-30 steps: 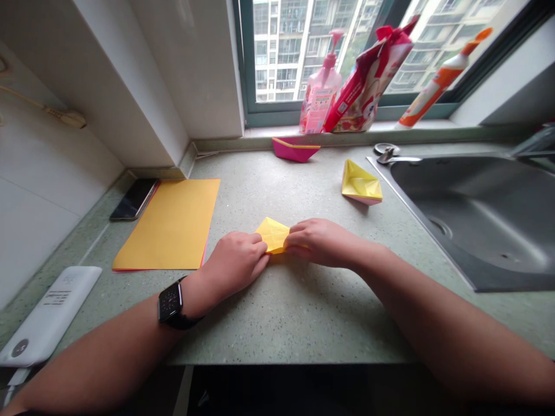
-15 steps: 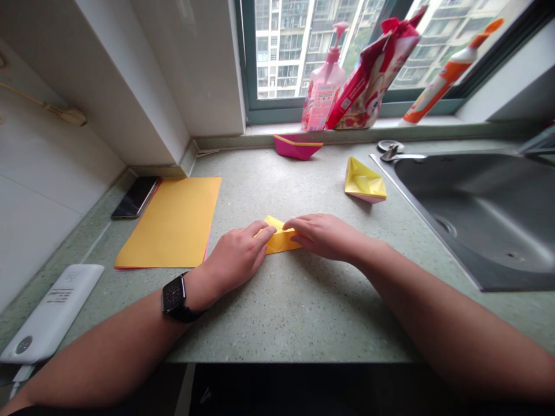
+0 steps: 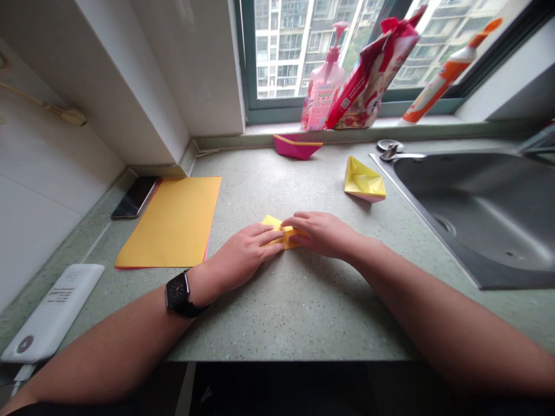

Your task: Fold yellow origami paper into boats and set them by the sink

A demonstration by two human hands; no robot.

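Where left hand point(image 3: 245, 251), right hand point(image 3: 321, 234) meet, yellow origami point(image 3: 272, 226) (pressed), speckled countertop point(image 3: 303, 312)

Nothing can be read clearly. The pink pump bottle point(image 3: 321, 104), red pouch point(image 3: 368, 81) and orange tube point(image 3: 442, 81) on the window ledge point(image 3: 277, 129) bear labels, and the white power bank point(image 3: 52, 312) well below the ledge has printed lines, all too small to read.
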